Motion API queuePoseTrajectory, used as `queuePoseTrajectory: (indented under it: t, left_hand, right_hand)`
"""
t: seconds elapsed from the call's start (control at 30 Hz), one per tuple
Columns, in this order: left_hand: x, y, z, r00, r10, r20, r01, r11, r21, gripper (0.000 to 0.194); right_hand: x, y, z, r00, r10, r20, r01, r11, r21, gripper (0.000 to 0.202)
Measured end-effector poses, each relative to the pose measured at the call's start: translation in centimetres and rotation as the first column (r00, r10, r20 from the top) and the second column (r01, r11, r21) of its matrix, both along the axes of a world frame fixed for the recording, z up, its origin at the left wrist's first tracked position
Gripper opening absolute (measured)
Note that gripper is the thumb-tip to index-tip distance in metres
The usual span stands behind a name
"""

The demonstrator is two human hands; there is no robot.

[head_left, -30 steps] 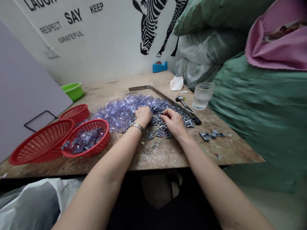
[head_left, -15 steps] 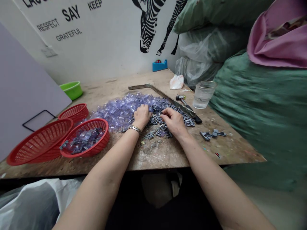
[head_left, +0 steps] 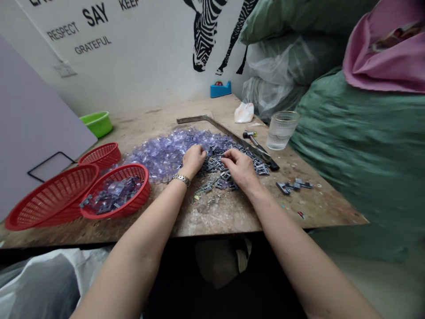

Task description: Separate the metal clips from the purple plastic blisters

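Note:
My left hand, with a metal watch on the wrist, is closed at the border between a heap of clear purplish plastic pieces and a pile of small grey plastic parts. Whatever its fingers hold is hidden. Over the right part of the grey pile, my right hand has thumb and forefinger pinched together. A small dark bit seems to show at those fingertips, too small to name. To the left, a red basket holds a mix of clear and grey pieces.
Two more red baskets stand at the left, with a green basin behind. A bent metal bar, a hammer, a glass of water and a blue tape dispenser lie beyond. Green sacks line the right.
My left hand has shifted slightly left, away from the right hand. My right hand stays almost in place, still pinched.

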State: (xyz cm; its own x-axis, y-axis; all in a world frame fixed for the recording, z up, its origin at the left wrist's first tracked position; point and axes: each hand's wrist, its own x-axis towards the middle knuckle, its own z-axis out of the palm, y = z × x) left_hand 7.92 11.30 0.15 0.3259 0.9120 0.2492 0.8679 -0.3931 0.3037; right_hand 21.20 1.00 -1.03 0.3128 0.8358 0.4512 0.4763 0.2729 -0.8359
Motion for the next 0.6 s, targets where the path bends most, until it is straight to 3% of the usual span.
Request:
queuePoseTrajectory:
  t: [0.13, 0.27, 0.43, 0.6]
  left_hand:
    - [-0.8, -0.3, 0.3, 0.968, -0.056, 0.243, 0.058, 0.998, -0.001, 0.018]
    - [-1.3, -1.8, 0.6, 0.85, -0.139, 0.508, 0.18, 0.983, -0.032, 0.012]
    - [-1.5, -4.2, 0.9, 0.57, 0.049, 0.82, 0.353, 0.887, -0.298, 0.013]
    - [-1.2, -5.9, 1.0, 0.47, 0.11, 0.876, 0.458, 0.817, -0.349, 0.016]
  right_hand:
    - [0.0, -0.1, 0.1, 1.0, 0.009, -0.021, -0.009, 1.0, 0.007, 0.007]
    - [0.0, 0.1, 0.3, 0.984, 0.035, -0.172, -0.032, 0.999, 0.017, 0.01]
    - [-0.3, 0.1, 0.8, 0.824, 0.188, -0.535, -0.245, 0.969, -0.037, 0.022]
    - [-1.0, -0.2, 0.8, 0.748, 0.246, -0.616, -0.337, 0.941, -0.033, 0.031]
